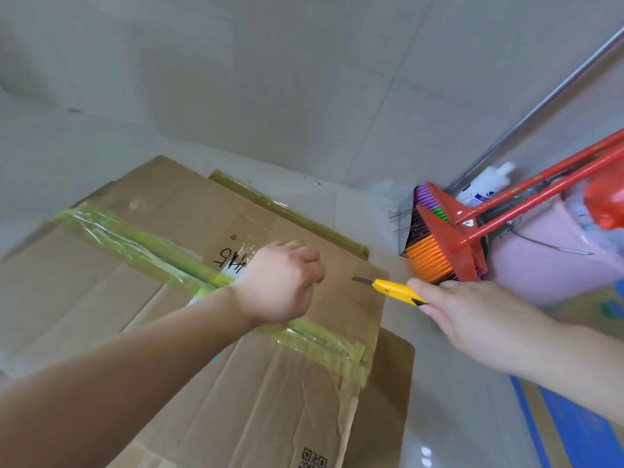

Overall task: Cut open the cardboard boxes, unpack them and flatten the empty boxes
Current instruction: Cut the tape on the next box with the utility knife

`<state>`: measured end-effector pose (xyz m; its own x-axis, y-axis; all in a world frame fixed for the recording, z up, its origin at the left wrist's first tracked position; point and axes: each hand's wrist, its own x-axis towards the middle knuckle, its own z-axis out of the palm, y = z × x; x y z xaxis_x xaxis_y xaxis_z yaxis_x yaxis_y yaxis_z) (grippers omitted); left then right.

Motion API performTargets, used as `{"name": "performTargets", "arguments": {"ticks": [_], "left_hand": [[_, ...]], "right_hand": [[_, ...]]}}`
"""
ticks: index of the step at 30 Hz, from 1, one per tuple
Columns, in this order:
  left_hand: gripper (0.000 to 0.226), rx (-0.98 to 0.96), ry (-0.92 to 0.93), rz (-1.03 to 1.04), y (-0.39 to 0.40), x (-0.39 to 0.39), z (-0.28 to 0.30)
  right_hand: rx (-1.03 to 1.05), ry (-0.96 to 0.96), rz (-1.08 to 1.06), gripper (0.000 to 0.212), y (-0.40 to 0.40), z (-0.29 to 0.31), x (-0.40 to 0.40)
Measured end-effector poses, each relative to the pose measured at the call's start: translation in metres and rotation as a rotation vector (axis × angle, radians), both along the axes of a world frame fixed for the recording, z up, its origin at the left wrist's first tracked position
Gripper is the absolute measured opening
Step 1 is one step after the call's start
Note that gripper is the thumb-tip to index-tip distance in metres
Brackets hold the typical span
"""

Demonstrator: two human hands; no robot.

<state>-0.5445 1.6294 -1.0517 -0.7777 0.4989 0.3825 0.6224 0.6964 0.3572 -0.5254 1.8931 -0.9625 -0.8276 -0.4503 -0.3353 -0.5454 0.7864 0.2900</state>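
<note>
A flattened brown cardboard box (pixel 189 214) lies on the tiled floor, with more flat cardboard under it. Yellowish clear tape (pixel 145 246) runs across it in a long strip. My left hand (pixel 282 285) rests on the cardboard over the tape, fingers curled into a fist with nothing seen in them. My right hand (pixel 472 319) grips a yellow utility knife (pixel 393 290). Its short blade points left and hovers near the box's right edge, a little apart from my left hand.
Two red brooms (pixel 449 231) with orange and purple bristles lean in the right corner beside a pink bucket (pixel 547 265) and a white bottle (pixel 486 187). A blue printed box (pixel 574 430) lies at lower right. Grey tiled walls stand behind.
</note>
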Motion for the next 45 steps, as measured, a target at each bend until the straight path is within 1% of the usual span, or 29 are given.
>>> {"name": "performTargets", "arguments": {"ticks": [4, 6, 9, 10, 13, 15, 17, 19, 21, 23, 25, 27, 28, 29, 31, 32, 33, 34, 37, 38, 41, 43, 45], "left_hand": [[0.033, 0.058, 0.053, 0.115, -0.031, -0.011, 0.022], [0.034, 0.048, 0.079, 0.144, -0.035, -0.020, 0.029], [0.027, -0.065, 0.104, 0.027, -0.019, -0.044, 0.035], [0.031, -0.122, 0.093, -0.027, -0.010, -0.054, 0.035], [0.032, -0.288, -0.023, -0.134, 0.017, -0.082, 0.031], [0.032, -0.322, -0.101, -0.141, 0.025, -0.098, 0.028], [0.031, -0.334, -0.134, -0.122, 0.030, -0.113, 0.026], [0.030, -0.385, -0.151, -0.083, 0.034, -0.130, 0.026], [0.028, -0.434, -0.183, -0.051, 0.039, -0.146, 0.027], [0.026, -0.456, -0.210, -0.036, 0.044, -0.162, 0.025], [0.025, -0.475, -0.235, -0.006, 0.048, -0.178, 0.020], [0.028, -0.531, -0.296, 0.077, 0.053, -0.195, 0.012], [0.029, -0.550, -0.333, 0.135, 0.056, -0.204, 0.008], [0.030, -0.529, -0.377, 0.191, 0.060, -0.213, 0.003], [0.029, -0.424, -0.466, 0.302, 0.069, -0.232, -0.007], [0.029, -0.394, -0.498, 0.353, 0.076, -0.244, -0.014], [0.028, -0.385, -0.506, 0.391, 0.081, -0.252, -0.018], [0.028, -0.397, -0.492, 0.427, 0.084, -0.256, -0.022], [0.047, -0.388, -0.456, 0.544, 0.096, -0.273, -0.039], [0.048, -0.394, -0.451, 0.557, 0.097, -0.276, -0.045], [0.042, -0.525, -0.448, 0.512, 0.094, -0.278, -0.060], [0.041, -0.549, -0.486, 0.524, 0.093, -0.276, -0.066], [0.040, -0.533, -0.493, 0.560, 0.092, -0.275, -0.068]], "right_hand": [[0.032, 0.189, 0.033, 0.040, -0.029, 0.017, -0.028], [0.041, 0.218, 0.068, 0.042, -0.044, 0.018, -0.047], [-0.019, 0.182, 0.141, 0.038, -0.062, 0.007, -0.070], [-0.039, 0.180, 0.181, 0.036, -0.066, 0.003, -0.077], [-0.091, 0.181, 0.273, 0.028, -0.065, -0.009, -0.100], [-0.114, 0.167, 0.340, 0.028, -0.055, -0.018, -0.119], [-0.145, 0.156, 0.436, 0.028, -0.043, -0.029, -0.139], [-0.190, 0.137, 0.479, 0.035, -0.032, -0.040, -0.159], [-0.225, 0.108, 0.518, 0.049, -0.022, -0.051, -0.179], [-0.237, 0.022, 0.540, 0.060, -0.013, -0.059, -0.201], [-0.244, -0.057, 0.545, 0.063, -0.004, -0.066, -0.223], [-0.254, -0.011, 0.605, 0.059, 0.004, -0.074, -0.247], [-0.280, 0.052, 0.628, 0.057, 0.009, -0.079, -0.259], [-0.338, 0.112, 0.632, 0.056, 0.014, -0.086, -0.271], [-0.509, 0.168, 0.578, 0.048, 0.021, -0.105, -0.289], [-0.587, 0.159, 0.549, 0.041, 0.024, -0.117, -0.302], [-0.619, 0.130, 0.511, 0.036, 0.023, -0.129, -0.311], [-0.622, 0.101, 0.458, 0.033, 0.020, -0.143, -0.319], [-0.565, 0.028, 0.239, 0.034, 0.019, -0.193, -0.363], [-0.543, 0.015, 0.181, 0.036, 0.018, -0.208, -0.377], [-0.556, -0.052, 0.024, 0.035, 0.012, -0.249, -0.403], [-0.548, -0.064, -0.008, 0.031, 0.005, -0.271, -0.413], [-0.559, -0.062, -0.054, 0.031, -0.004, -0.288, -0.418]]}}
